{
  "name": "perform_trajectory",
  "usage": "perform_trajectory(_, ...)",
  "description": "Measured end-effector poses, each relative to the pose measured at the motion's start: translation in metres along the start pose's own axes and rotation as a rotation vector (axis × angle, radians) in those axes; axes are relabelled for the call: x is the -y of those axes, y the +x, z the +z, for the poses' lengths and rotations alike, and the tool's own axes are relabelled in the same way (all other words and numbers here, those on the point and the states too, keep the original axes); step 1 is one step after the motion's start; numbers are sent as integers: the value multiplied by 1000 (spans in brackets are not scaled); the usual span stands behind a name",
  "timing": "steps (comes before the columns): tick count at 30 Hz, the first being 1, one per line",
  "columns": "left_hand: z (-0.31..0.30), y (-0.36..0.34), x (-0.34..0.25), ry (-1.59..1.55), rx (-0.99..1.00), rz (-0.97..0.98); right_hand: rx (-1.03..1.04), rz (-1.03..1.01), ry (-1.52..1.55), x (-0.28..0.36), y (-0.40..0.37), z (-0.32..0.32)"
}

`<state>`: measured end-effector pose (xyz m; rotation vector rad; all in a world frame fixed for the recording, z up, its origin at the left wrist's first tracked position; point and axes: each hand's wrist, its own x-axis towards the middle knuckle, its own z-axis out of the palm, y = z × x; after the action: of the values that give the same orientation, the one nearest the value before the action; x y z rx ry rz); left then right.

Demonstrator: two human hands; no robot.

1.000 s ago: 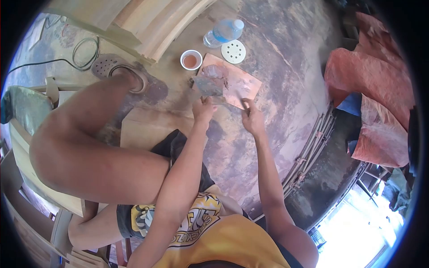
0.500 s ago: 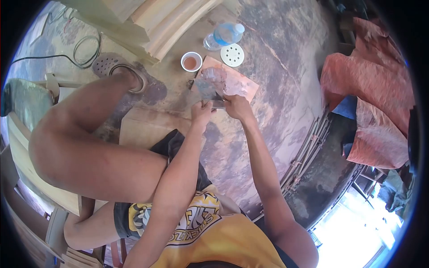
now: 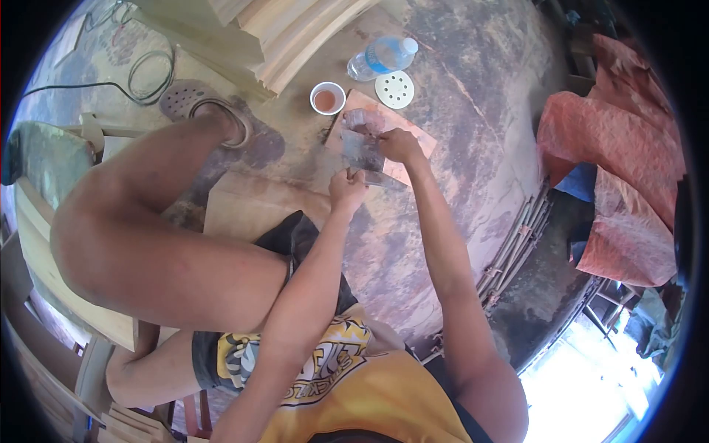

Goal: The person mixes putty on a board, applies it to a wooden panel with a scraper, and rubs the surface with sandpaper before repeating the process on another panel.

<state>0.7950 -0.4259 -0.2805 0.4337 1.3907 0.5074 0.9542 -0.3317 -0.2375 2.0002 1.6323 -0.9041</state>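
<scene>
My left hand (image 3: pixel 348 190) is closed around one end of a thin flat scraper (image 3: pixel 381 179), which points right just below the board. My right hand (image 3: pixel 401 145) is closed on a putty knife, its handle mostly hidden by the fingers. The wide grey blade of that putty knife (image 3: pixel 363 153) lies over a pinkish board (image 3: pixel 421 138). A smear of brownish paste (image 3: pixel 363 119) covers the board's upper part. Just beyond the board's left corner stands a white cup (image 3: pixel 327 98) with brown liquid or paste inside.
A clear water bottle (image 3: pixel 382 57) lies beside a white sanding disc with holes (image 3: pixel 394 89). Wooden pieces (image 3: pixel 295 48) stand at the top. A cable (image 3: pixel 133 94) curls near my clog (image 3: pixel 185 102). Reddish sheeting (image 3: pixel 602 140) and bundled rods (image 3: pixel 517 240) are at right.
My right hand has moved up and away from my left hand, over the board, so the putty knife's blade shows more. The two tools are now apart.
</scene>
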Motion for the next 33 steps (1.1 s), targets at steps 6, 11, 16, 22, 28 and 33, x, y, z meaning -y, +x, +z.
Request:
perform_trajectory(6, -5, 7, 6, -35, -64, 4, 51, 144, 319, 5, -34, -20)
perform_trajectory(11, -7, -6, -1, -334, -26, -74, -185, -21, 235, -19, -20, 12)
perform_trajectory(16, -8, -8, -9, -348, -81, -135, -302, 99, 270, -11, -15, 7)
perform_trajectory(22, -11, -9, -10, -352, -47, -140, -189, 109, 126, -13, -13, -4)
perform_trajectory(28, -7, -7, -10, -314, -89, -102, -44, 3, -5, 10, -57, -21)
perform_trajectory(33, -7, -11, -13, -247, -90, -75, -37, 23, -52, 41, -81, -13)
